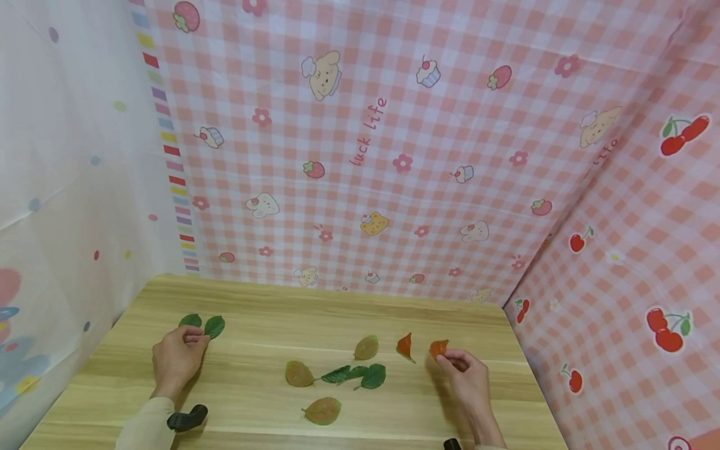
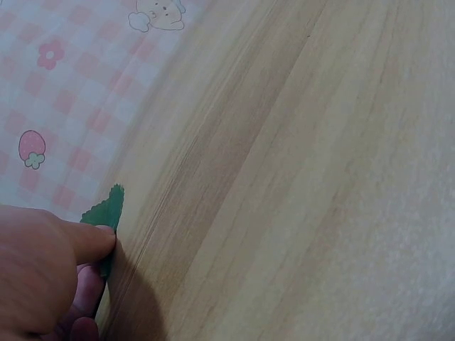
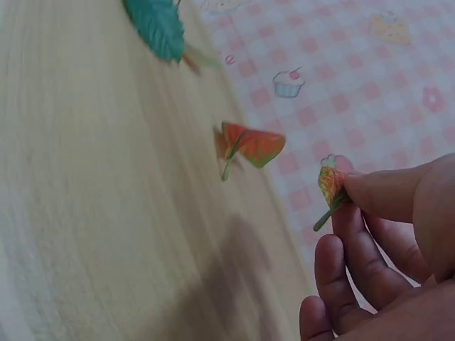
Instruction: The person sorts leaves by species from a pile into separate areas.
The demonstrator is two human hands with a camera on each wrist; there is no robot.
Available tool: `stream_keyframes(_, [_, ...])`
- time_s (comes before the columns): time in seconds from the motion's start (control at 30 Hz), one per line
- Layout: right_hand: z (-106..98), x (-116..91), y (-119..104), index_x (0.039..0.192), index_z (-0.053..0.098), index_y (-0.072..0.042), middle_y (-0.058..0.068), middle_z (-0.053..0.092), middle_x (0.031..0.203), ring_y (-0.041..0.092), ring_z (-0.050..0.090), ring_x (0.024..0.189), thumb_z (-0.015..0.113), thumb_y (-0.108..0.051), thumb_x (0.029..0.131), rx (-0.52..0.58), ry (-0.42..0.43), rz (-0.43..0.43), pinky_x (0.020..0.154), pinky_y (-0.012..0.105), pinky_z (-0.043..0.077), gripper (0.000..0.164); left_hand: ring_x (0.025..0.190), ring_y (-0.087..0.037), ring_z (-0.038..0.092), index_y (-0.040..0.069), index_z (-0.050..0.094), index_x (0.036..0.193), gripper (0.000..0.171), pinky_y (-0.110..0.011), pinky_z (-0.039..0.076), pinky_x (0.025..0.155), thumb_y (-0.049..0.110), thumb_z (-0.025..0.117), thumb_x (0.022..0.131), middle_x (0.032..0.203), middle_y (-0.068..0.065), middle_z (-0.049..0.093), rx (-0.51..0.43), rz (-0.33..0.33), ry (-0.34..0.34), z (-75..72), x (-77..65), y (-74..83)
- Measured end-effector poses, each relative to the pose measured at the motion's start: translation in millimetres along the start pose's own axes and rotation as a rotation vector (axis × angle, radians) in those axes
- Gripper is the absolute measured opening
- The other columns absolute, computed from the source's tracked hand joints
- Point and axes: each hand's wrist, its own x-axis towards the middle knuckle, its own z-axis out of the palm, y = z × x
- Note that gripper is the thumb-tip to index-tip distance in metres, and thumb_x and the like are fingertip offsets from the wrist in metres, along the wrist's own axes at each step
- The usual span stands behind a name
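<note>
At the table's left side, my left hand (image 1: 179, 359) pinches a green serrated leaf (image 1: 214, 327) between thumb and forefinger. A second green leaf (image 1: 190, 320) shows just behind the knuckles, partly hidden. My right hand (image 1: 469, 378) pinches a small orange leaf (image 1: 438, 347) by its stem end; in the right wrist view this orange leaf (image 3: 331, 185) has a green stem and is held above the table. To its left a red-orange folded leaf (image 1: 404, 345) lies on the wood. Green leaves (image 1: 374, 376) overlap in a row at mid-table.
Around the green row lie three yellow-green leaves: one behind (image 1: 366, 347), one at its left (image 1: 299, 374) and one in front (image 1: 323, 411). Pink checked cloth (image 1: 360, 187) hangs along the wooden table's (image 1: 247, 400) back edge. Cloth also closes both sides.
</note>
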Motion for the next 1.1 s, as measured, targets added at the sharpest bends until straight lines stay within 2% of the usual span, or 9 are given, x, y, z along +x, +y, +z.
stream_keyframes(0.17, [8, 10, 7, 0.112, 0.077, 0.011, 0.011, 0.083, 0.096, -0.001, 0.068, 0.081, 0.086, -0.003, 0.098, -0.046, -0.020, -0.088, 0.072, 0.017, 0.055, 0.022, 0.092, -0.042, 0.083, -0.002, 0.082, 0.106, 0.018, -0.046, 0.058, 0.081, 0.014, 0.083, 0.097, 0.099, -0.020, 0.086, -0.001, -0.006, 0.007, 0.4, 0.1, -0.5])
stream_keyframes(0.37, [18, 20, 15, 0.112, 0.077, 0.011, 0.020, 0.084, 0.103, -0.002, 0.070, 0.085, 0.083, 0.002, 0.098, -0.099, -0.054, -0.138, 0.080, 0.013, 0.057, 0.018, 0.089, -0.040, 0.083, -0.002, 0.082, 0.105, 0.018, -0.044, 0.058, 0.079, 0.014, 0.084, 0.097, 0.098, -0.020, 0.086, -0.003, -0.002, 0.015, 0.9, 0.5, -1.4])
stream_keyframes(0.6, [25, 26, 25, 0.110, 0.081, 0.002, 0.016, 0.084, 0.102, 0.000, 0.071, 0.088, 0.081, 0.002, 0.099, -0.197, -0.047, -0.156, 0.084, 0.016, 0.055, 0.010, 0.083, -0.034, 0.083, -0.002, 0.082, 0.105, 0.017, -0.046, 0.059, 0.080, 0.013, 0.084, 0.097, 0.098, -0.020, 0.086, 0.000, 0.017, 0.020, 2.0, 0.9, -3.8])
stream_keyframes(0.8, [28, 29, 30, 0.110, 0.082, -0.001, 0.014, 0.084, 0.104, 0.001, 0.069, 0.088, 0.081, 0.001, 0.100, -0.216, -0.051, -0.159, 0.084, 0.018, 0.052, 0.010, 0.079, -0.027, 0.082, -0.001, 0.083, 0.104, 0.016, -0.037, 0.056, 0.076, 0.012, 0.086, 0.096, 0.096, -0.020, 0.086, 0.001, 0.039, 0.038, 3.4, 0.7, -5.5])
stream_keyframes(0.97, [29, 29, 31, 0.110, 0.082, -0.001, 0.014, 0.084, 0.103, 0.000, 0.067, 0.088, 0.081, 0.000, 0.100, -0.212, -0.053, -0.168, 0.083, 0.019, 0.051, 0.010, 0.077, -0.022, 0.081, -0.001, 0.083, 0.103, 0.015, -0.024, 0.050, 0.074, 0.012, 0.087, 0.095, 0.096, -0.019, 0.086, -0.004, 0.047, 0.054, 4.4, 0.9, -7.2])
stream_keyframes(1.1, [30, 29, 31, 0.109, 0.082, -0.002, 0.013, 0.084, 0.103, 0.002, 0.068, 0.090, 0.081, 0.000, 0.100, -0.213, -0.045, -0.179, 0.084, 0.019, 0.050, 0.010, 0.078, -0.023, 0.081, 0.000, 0.083, 0.104, 0.016, -0.017, 0.045, 0.072, 0.012, 0.086, 0.096, 0.096, -0.019, 0.086, -0.009, 0.039, 0.049, 4.8, 0.8, -8.5])
